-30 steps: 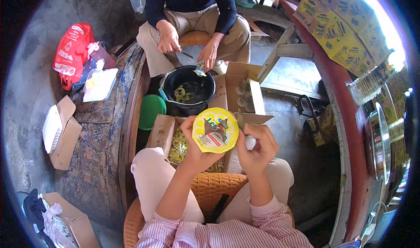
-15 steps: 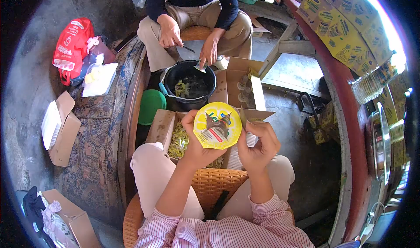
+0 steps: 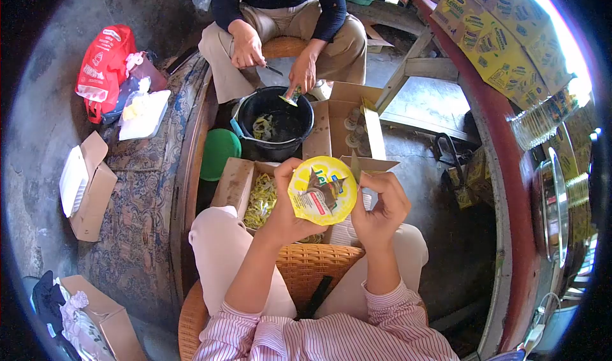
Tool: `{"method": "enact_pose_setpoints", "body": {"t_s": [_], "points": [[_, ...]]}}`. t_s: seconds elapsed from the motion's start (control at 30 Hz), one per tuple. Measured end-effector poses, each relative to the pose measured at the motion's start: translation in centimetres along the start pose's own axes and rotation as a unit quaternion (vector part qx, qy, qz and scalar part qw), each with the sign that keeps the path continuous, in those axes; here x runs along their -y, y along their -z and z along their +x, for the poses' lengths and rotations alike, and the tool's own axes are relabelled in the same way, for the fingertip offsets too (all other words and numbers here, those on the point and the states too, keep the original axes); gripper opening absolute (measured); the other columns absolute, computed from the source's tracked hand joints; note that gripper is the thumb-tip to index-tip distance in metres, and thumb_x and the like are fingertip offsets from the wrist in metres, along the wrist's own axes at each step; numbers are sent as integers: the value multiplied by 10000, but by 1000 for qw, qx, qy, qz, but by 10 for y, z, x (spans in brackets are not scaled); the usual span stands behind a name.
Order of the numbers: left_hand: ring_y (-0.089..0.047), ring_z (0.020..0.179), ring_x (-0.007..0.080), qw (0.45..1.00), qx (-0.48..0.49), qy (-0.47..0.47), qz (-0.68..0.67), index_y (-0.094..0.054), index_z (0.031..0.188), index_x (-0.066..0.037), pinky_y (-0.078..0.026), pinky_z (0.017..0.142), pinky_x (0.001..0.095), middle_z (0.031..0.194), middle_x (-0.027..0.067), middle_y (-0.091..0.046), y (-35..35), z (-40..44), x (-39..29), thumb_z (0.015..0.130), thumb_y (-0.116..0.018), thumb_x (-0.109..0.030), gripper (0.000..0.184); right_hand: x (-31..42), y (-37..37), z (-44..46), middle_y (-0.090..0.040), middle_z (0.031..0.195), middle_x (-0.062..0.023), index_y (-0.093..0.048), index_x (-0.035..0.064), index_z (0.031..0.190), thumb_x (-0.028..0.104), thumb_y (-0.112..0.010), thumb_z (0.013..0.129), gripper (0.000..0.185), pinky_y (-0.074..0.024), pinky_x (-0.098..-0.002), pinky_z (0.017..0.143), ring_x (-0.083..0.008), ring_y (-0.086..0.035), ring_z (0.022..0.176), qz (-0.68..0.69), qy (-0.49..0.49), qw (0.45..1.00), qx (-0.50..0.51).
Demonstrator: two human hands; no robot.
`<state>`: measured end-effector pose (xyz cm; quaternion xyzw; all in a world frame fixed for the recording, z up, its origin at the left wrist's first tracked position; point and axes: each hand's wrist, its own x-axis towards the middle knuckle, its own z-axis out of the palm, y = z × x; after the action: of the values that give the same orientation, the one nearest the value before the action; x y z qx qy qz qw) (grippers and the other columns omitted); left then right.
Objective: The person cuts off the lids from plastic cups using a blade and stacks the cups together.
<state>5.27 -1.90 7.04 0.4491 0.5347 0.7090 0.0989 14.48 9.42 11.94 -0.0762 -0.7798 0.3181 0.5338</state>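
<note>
My left hand [image 3: 284, 216] is closed around a plastic drink cup [image 3: 338, 198] with a yellow printed lid film. The middle of the film is torn or cut into points, with a dark, star-shaped opening. At the cup's right edge, my right hand [image 3: 381, 209] pinches a thin, grey-green, blade-like piece [image 3: 355, 166] that points upward; its lower part is hidden by the fingers. Below the cup, a cardboard box [image 3: 231, 186] between my knees holds yellow strips [image 3: 261, 202] and stacked pale cups [image 3: 344, 233].
Opposite sits a person holding a knife [image 3: 274, 70] and a cup-like piece [image 3: 289, 100] over a black bucket [image 3: 275, 145]. Beside it are a green lid [image 3: 221, 154] and a box of cups [image 3: 329, 128]. A red-edged table [image 3: 494, 131] carrying yellow cartons [image 3: 494, 39] stands right.
The cup has shifted slightly right and down and tilted in my left hand. My right hand stays at its edge. The other person's piece has turned over the bucket.
</note>
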Motion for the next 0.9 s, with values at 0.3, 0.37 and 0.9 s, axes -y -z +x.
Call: {"method": "enact_pose_setpoints", "body": {"t_s": [0.3,0.37,0.9], "points": [[-433,1100,205,1000,4,1,-1,-169,1272,-41,-352,944,331,1182,113,-387,0,6,-6,617,-731,-104,866,-2,-1,-2,-606,722,-126,-605,-6,800,-79,-635,636,182,-463,-272,571,-215,-596,626,15,-40,999,-23],[-429,1119,210,1000,-11,10,-9,-180,1290,-30,-346,952,333,1211,122,-389,3,6,-5,650,-707,-125,834,-2,0,-3,-605,719,-125,-605,-5,801,-75,-639,643,177,-463,-271,568,-212,-596,625,6,-32,999,-20],[-402,1124,225,998,-22,56,-35,-302,1257,16,-274,986,343,1227,127,-372,0,-2,3,733,-634,-118,635,9,-7,-4,-605,726,-136,-617,-13,813,-81,-660,640,191,-488,-272,580,-212,-606,635,-34,16,999,-22]]}}
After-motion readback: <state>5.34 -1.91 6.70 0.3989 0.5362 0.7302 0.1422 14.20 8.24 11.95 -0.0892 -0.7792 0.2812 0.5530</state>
